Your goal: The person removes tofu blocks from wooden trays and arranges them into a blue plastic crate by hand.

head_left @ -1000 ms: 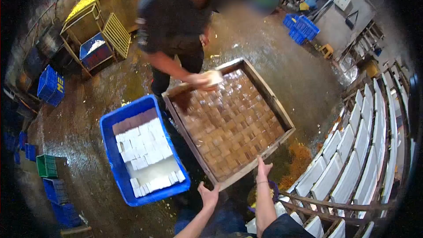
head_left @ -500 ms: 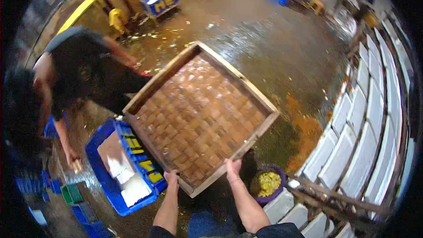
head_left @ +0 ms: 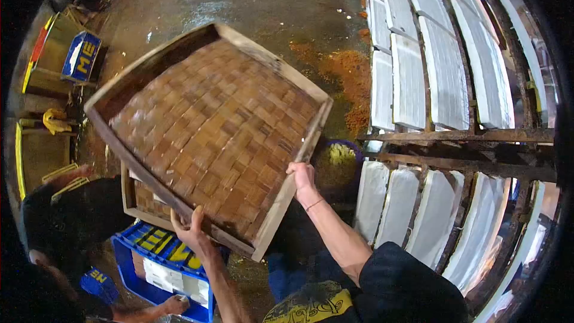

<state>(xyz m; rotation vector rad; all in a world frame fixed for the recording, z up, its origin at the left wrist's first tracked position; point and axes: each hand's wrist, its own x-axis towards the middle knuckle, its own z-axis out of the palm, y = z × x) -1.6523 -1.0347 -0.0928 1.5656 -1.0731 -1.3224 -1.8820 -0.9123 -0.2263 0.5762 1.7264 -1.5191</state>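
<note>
A square wooden-framed tray with a woven brown bottom (head_left: 224, 125) is held tilted before me, nothing lying on its weave. My left hand (head_left: 194, 233) grips the lower left side of its frame, thumb over the edge. On the lower right side of the frame, my right hand (head_left: 303, 180) is closed round the wood. Beneath the tray's left part, a second woven tray (head_left: 146, 200) shows in part. Below that stands a blue crate (head_left: 128, 272) with yellow markings, holding white blocks (head_left: 164, 276).
At the lower left a co-worker (head_left: 78, 221) bends down, one hand (head_left: 175, 305) at the blue crate. White slabs (head_left: 439, 66) line wooden racks on the right. A purple tub (head_left: 344, 153) with yellow bits is beside the tray. Another blue crate (head_left: 82, 57) stands at the upper left.
The view has swung to the right. The tray has moved left and tilted, still in both my hands. A second tray now shows under it, and the co-worker's hand has come to the crate.
</note>
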